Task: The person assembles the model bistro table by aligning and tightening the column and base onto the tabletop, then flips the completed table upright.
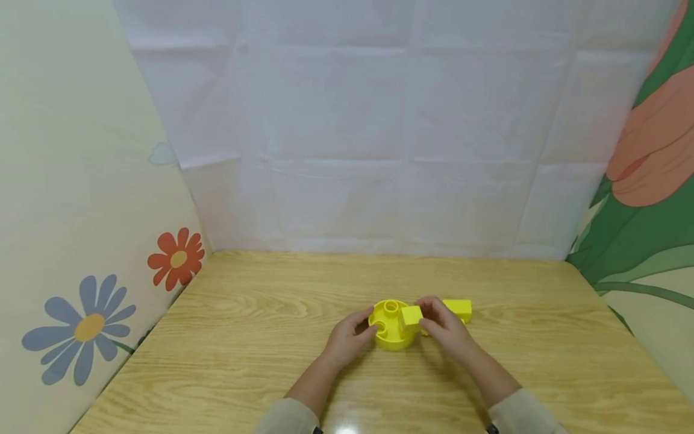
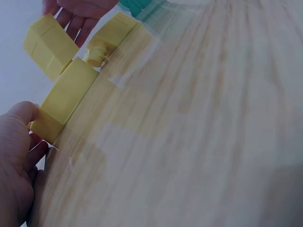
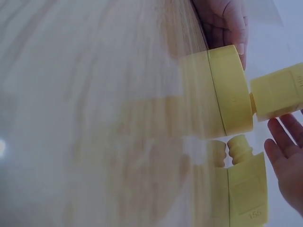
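Note:
A round yellow base with a raised rim and ring-shaped sockets sits on the table. My left hand grips its left side between thumb and fingers, as the left wrist view also shows at the rim. Over the base's right side stands a yellow block, upright and slightly tilted, its narrow lower end down at the base. My right hand holds this block from the right with thumb and fingers. Just beyond that hand, a second yellow block with a ridged peg lies on the tabletop.
The wood-grain table reaches back to a creased white sheet hanging behind it. Flower-patterned walls stand left and right.

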The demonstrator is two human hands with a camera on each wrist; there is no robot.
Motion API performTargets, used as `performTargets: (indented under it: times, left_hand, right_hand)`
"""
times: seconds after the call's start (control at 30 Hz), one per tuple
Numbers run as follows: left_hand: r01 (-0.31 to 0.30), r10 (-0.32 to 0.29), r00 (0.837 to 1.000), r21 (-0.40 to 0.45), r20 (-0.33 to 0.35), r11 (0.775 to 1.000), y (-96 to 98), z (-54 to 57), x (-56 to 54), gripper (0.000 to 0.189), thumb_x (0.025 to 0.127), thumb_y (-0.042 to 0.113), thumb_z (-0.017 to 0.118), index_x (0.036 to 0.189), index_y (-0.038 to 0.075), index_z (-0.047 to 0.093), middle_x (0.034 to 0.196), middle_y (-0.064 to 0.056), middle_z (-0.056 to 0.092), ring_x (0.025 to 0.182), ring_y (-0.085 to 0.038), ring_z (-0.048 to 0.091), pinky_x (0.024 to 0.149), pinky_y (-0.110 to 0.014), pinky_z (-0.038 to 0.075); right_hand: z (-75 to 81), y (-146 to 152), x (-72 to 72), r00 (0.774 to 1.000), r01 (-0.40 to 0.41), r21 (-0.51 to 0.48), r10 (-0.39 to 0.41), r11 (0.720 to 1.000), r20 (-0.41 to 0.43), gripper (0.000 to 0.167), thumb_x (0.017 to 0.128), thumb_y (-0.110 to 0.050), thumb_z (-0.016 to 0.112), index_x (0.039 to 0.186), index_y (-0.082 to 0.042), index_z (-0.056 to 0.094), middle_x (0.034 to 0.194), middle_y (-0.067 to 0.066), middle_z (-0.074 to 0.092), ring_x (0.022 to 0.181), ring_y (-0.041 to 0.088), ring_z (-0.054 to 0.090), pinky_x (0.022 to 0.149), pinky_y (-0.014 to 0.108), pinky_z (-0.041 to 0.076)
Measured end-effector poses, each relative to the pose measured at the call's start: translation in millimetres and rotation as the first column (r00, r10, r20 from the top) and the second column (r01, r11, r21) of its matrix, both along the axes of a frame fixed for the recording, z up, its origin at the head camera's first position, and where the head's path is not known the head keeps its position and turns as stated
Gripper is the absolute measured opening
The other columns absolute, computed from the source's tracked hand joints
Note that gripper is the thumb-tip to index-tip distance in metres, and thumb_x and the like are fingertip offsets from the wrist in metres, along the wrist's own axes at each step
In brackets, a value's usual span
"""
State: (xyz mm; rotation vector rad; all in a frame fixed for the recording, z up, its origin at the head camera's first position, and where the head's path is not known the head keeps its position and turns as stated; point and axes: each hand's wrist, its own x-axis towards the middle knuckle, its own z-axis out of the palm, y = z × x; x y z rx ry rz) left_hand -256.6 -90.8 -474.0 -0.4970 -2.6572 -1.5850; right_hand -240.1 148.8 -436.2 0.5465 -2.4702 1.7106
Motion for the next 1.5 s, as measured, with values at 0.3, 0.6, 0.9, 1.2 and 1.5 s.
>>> performTargets:
  times: [0.3, 0.6, 0.9, 1.2, 1.5]
  left_hand:
    - [-0.012, 0.012, 1.000, -0.003, 0.007, 1.000, 0.2, 0.9, 1.7, 0.050, 0.098, 0.025, 0.060, 0.139, -0.001, 0.052, 0.141, -0.019, 0.054, 0.132, -0.038, 0.049, 0.109, -0.052, 0.041]
    - [-0.012, 0.012, 1.000, -0.004, 0.007, 1.000, 0.8, 1.6, 2.2, 0.050, 0.098, 0.026, 0.060, 0.139, -0.001, 0.052, 0.141, -0.020, 0.055, 0.130, -0.038, 0.051, 0.108, -0.052, 0.042]
    - [-0.009, 0.009, 1.000, 0.000, 0.000, 1.000, 0.7, 1.0, 1.2, 0.049, 0.098, 0.025, 0.060, 0.138, -0.001, 0.052, 0.140, -0.020, 0.055, 0.130, -0.038, 0.051, 0.108, -0.052, 0.041]
    - [-0.010, 0.010, 1.000, -0.010, -0.003, 1.000, 0.3, 0.3, 0.3, 0.050, 0.098, 0.026, 0.060, 0.138, -0.001, 0.052, 0.140, -0.020, 0.056, 0.129, -0.037, 0.052, 0.108, -0.052, 0.042]
    - [-0.007, 0.007, 1.000, -0.002, -0.015, 1.000, -0.2, -1.6, -0.2, 0.050, 0.097, 0.026, 0.061, 0.138, -0.002, 0.053, 0.137, -0.021, 0.057, 0.126, -0.037, 0.054, 0.106, -0.052, 0.044]
  right_hand:
    - [2.3, -6, -0.6, 0.991, 0.064, 0.110, -0.076, 0.992, 0.106, 0.036, 0.090, -0.025, 0.072, 0.120, -0.009, 0.059, 0.117, 0.008, 0.062, 0.113, 0.025, 0.058, 0.106, 0.049, 0.045]
    - [1.3, -16, -3.1, 0.989, 0.062, 0.100, -0.075, 0.993, 0.129, 0.050, 0.089, -0.030, 0.073, 0.131, -0.011, 0.056, 0.133, 0.009, 0.059, 0.127, 0.028, 0.053, 0.111, 0.049, 0.040]
    - [2.1, -20, -5.8, 0.988, -0.027, 0.061, 0.017, 0.998, 0.154, 0.058, 0.093, -0.028, 0.068, 0.144, -0.011, 0.047, 0.147, 0.012, 0.050, 0.138, 0.033, 0.043, 0.116, 0.052, 0.033]
    - [4.2, -26, -9.3, 0.985, 0.035, 0.096, -0.051, 0.995, 0.163, 0.053, 0.089, -0.028, 0.072, 0.136, -0.011, 0.054, 0.132, 0.007, 0.060, 0.124, 0.027, 0.054, 0.109, 0.052, 0.040]
    - [2.0, -23, -13.2, 0.989, 0.046, 0.072, -0.056, 0.996, 0.139, 0.044, 0.093, -0.021, 0.067, 0.134, -0.008, 0.056, 0.126, 0.009, 0.062, 0.117, 0.024, 0.056, 0.103, 0.045, 0.047]
